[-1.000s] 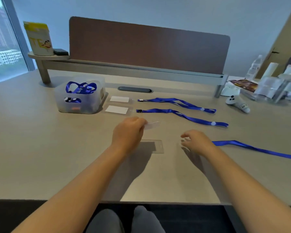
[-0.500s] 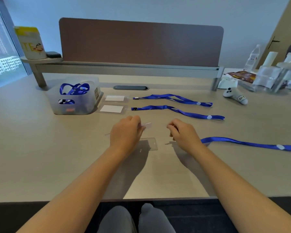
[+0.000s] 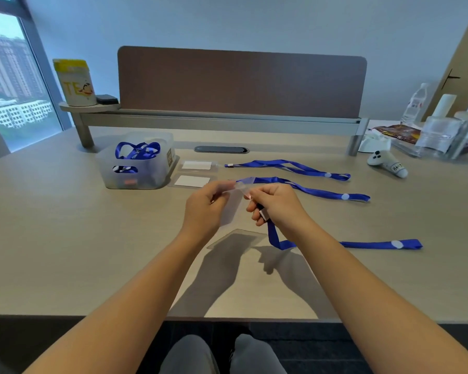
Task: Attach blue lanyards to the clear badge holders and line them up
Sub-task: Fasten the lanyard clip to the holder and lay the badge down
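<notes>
My left hand (image 3: 204,205) holds a clear badge holder (image 3: 231,209) up above the table. My right hand (image 3: 277,205) grips the clip end of a blue lanyard (image 3: 373,244), whose strap trails right across the table. The clip meets the holder's top edge between my fingertips. Another clear holder (image 3: 237,238) lies flat under my hands. Further back, two badge holders with white cards (image 3: 196,165) (image 3: 192,181) lie in a column, each with a blue lanyard (image 3: 295,167) (image 3: 324,193) stretched to the right.
A translucent bin (image 3: 138,164) with more blue lanyards stands at the back left. A white controller (image 3: 387,164) and a pile of plastic packets (image 3: 443,136) sit at the back right. A desk divider (image 3: 241,82) runs along the far edge.
Both hands rose off the table and came together. My left hand lifted the clear holder; my right hand brought the lanyard's clip end up to it, dragging the strap left.
</notes>
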The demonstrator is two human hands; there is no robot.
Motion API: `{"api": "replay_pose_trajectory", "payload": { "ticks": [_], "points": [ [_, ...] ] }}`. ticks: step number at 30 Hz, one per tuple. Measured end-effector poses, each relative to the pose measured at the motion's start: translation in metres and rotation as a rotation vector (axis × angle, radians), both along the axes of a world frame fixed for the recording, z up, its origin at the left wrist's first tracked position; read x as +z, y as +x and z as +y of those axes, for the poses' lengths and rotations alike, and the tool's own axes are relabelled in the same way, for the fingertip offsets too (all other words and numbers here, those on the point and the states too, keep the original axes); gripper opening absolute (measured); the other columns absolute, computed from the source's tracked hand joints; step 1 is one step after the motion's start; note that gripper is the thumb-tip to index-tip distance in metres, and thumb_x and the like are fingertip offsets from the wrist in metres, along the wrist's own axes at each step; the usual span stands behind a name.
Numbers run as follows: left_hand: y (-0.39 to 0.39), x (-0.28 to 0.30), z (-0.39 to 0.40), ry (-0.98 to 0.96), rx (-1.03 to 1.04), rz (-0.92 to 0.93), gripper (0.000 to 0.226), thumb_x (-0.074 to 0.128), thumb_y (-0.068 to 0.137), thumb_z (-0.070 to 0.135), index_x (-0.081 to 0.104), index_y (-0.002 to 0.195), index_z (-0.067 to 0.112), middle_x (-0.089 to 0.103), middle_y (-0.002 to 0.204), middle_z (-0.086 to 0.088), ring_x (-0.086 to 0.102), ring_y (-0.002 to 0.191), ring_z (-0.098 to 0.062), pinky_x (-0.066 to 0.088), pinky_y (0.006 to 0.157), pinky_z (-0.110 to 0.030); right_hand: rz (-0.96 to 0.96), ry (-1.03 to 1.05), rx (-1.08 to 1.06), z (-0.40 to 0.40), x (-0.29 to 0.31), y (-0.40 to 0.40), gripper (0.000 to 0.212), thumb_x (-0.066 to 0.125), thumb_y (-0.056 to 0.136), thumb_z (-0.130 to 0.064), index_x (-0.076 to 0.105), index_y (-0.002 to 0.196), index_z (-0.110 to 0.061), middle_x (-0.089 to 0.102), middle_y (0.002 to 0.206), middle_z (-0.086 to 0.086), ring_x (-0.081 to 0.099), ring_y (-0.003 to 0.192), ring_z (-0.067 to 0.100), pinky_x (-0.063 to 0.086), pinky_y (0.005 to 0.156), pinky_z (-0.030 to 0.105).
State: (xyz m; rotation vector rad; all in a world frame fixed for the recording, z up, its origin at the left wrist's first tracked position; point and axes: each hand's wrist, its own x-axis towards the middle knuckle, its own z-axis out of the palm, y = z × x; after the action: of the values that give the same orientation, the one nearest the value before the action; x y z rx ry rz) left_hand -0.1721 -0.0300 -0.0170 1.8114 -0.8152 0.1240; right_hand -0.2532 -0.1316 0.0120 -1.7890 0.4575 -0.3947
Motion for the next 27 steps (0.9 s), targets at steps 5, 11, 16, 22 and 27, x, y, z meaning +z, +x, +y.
{"api": "replay_pose_trajectory", "payload": {
  "ticks": [5, 11, 16, 22, 27],
  "points": [
    [-0.001, 0.002, 0.006, -0.089, -0.023, 0.004, 0.030, 0.046, 0.090, 0.003, 0.057, 0.118, 0.007, 0.054, 0.109, -0.001, 0.044, 0.097, -0.015, 0.040, 0.066, -0.008, 0.006, 0.270, 0.006, 0.007, 0.013, -0.004, 0.024, 0.048, 0.092, -0.012, 0.060, 0.072, -0.005, 0.056, 0.059, 0.007, 0.052, 0.033, 0.006, 0.049, 0.039, 0.014],
    [0.005, -0.001, 0.013, -0.011, 0.006, -0.277, 0.029, 0.048, 0.088, -0.002, 0.059, 0.114, 0.000, 0.066, 0.109, -0.020, 0.056, 0.094, -0.025, 0.038, 0.073, -0.008, 0.017, 0.350, 0.028, 0.014, 0.019, -0.005, 0.024, 0.045, 0.094, -0.015, 0.059, 0.078, -0.004, 0.055, 0.061, 0.006, 0.049, 0.037, 0.006, 0.046, 0.038, 0.013],
    [0.004, 0.003, 0.021, 0.107, -0.010, -0.628, 0.026, 0.056, 0.078, -0.002, 0.066, 0.101, -0.003, 0.072, 0.090, -0.023, 0.068, 0.077, -0.033, 0.052, 0.072, -0.026, 0.026, 0.340, -0.006, 0.017, 0.017, -0.001, 0.029, 0.045, 0.094, -0.026, 0.060, 0.078, -0.008, 0.051, 0.060, 0.003, 0.041, 0.048, 0.009, 0.036, 0.044, 0.017],
    [0.005, 0.010, 0.029, 0.315, 0.016, -1.008, 0.033, 0.081, 0.057, 0.003, 0.071, 0.089, 0.002, 0.076, 0.078, -0.015, 0.072, 0.069, -0.028, 0.059, 0.063, -0.035, 0.105, 0.206, -0.027, 0.019, 0.016, 0.002, 0.038, 0.052, 0.085, -0.046, 0.056, 0.070, -0.011, 0.049, 0.058, 0.002, 0.041, 0.050, 0.011, 0.037, 0.050, 0.020],
    [0.005, 0.010, 0.033, 0.369, -0.043, -1.080, 0.035, 0.085, 0.053, 0.010, 0.073, 0.086, 0.007, 0.076, 0.078, -0.010, 0.072, 0.071, -0.023, 0.058, 0.063, -0.030, 0.162, 0.214, -0.029, 0.021, 0.013, 0.005, 0.035, 0.055, 0.085, -0.044, 0.056, 0.072, -0.011, 0.050, 0.059, 0.002, 0.043, 0.051, 0.011, 0.038, 0.051, 0.021]
  ]
}}
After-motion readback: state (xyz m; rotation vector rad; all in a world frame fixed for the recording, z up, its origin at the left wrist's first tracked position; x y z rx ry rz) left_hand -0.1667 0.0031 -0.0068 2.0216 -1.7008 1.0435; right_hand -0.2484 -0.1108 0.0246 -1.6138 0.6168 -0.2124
